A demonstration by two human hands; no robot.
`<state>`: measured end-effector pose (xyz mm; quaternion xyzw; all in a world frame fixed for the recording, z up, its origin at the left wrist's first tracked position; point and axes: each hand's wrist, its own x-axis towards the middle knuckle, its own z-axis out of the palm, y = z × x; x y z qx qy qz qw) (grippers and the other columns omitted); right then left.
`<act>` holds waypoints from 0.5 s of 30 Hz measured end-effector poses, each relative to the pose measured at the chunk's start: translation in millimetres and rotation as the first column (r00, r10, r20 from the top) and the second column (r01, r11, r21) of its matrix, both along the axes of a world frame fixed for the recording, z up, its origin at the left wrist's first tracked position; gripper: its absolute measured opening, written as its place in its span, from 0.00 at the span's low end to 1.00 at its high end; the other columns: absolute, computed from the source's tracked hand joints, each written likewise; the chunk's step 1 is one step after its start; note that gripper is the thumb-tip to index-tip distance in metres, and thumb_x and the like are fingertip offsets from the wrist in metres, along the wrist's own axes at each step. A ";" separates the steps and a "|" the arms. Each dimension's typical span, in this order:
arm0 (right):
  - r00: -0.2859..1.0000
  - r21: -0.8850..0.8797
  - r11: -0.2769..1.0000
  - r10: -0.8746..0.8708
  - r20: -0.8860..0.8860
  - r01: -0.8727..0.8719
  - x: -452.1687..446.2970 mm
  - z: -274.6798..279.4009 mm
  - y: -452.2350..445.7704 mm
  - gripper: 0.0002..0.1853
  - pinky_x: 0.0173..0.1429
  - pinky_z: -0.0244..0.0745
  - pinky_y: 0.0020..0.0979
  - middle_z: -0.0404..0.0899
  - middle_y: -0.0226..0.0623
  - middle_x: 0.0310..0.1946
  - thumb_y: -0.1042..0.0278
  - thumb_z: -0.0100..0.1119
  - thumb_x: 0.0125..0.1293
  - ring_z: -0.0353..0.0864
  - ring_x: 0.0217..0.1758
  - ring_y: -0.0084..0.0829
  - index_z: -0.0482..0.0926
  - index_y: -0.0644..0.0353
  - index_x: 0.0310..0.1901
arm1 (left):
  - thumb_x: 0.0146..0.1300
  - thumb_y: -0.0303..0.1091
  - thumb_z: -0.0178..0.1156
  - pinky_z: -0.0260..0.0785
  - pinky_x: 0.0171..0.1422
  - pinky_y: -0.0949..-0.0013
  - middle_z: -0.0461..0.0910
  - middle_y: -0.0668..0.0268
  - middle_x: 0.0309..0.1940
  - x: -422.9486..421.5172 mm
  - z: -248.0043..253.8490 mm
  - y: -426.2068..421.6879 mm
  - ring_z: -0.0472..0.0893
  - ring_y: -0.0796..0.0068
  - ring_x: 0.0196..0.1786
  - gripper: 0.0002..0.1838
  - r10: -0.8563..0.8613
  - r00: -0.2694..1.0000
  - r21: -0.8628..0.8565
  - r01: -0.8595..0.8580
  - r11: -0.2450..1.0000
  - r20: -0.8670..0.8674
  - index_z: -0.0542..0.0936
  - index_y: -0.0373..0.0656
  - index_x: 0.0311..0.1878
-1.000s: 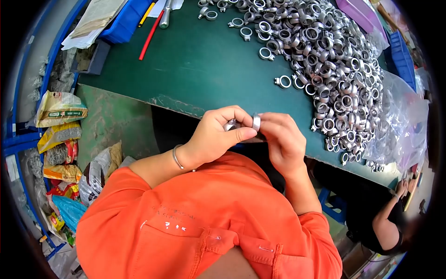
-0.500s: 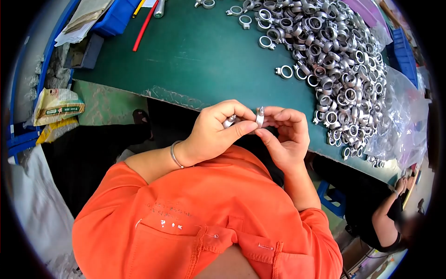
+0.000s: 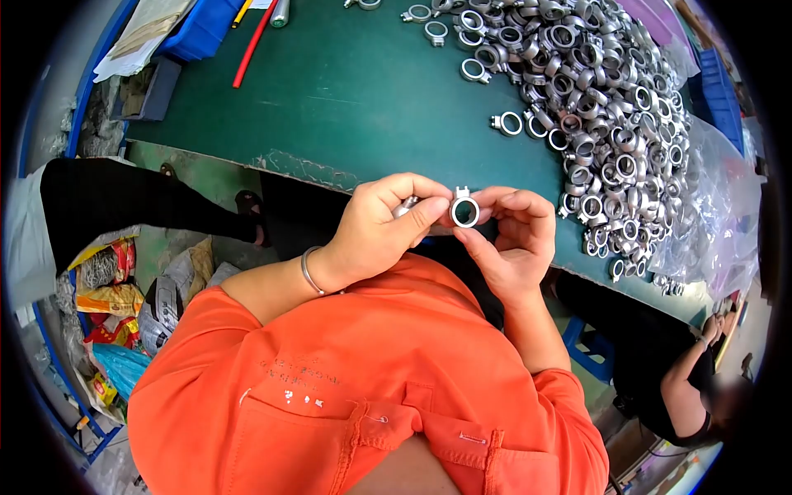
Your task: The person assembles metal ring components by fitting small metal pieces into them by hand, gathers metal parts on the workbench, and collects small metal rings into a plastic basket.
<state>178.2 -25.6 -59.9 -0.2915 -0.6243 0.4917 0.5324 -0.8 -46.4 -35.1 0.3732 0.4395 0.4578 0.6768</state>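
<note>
by green table (image 3: 330, 107): l. hand (image 3: 375, 223) (+ metal pc. (image 3: 404, 207)) & r. hand (image 3: 518, 247) pinching metal ring (image 3: 465, 225), fingertips clamping sides; prob. light, stiff; outer band offering best grip.

A hand could pass over the bare middle of the tabletop (image 3: 355, 107), between the red stick (image 3: 255, 45) and the ring heap (image 3: 606, 124). 1 loose ring (image 3: 511, 124) juts leftward; plastic (image 3: 714, 219) crowds the heap's right side.
</note>
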 end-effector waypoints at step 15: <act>0.958 0.182 0.983 -0.071 0.279 0.020 6.8 8.8 7.9 0.11 0.35 0.74 0.25 0.79 0.41 0.33 0.78 0.65 0.54 0.78 0.32 0.31 0.79 0.67 0.39 | 0.60 0.24 0.60 0.70 0.36 0.83 0.82 0.69 0.34 1.6 4.3 -2.5 0.76 0.89 0.33 0.08 0.042 0.983 0.193 -0.007 0.981 -0.181 0.79 0.34 0.43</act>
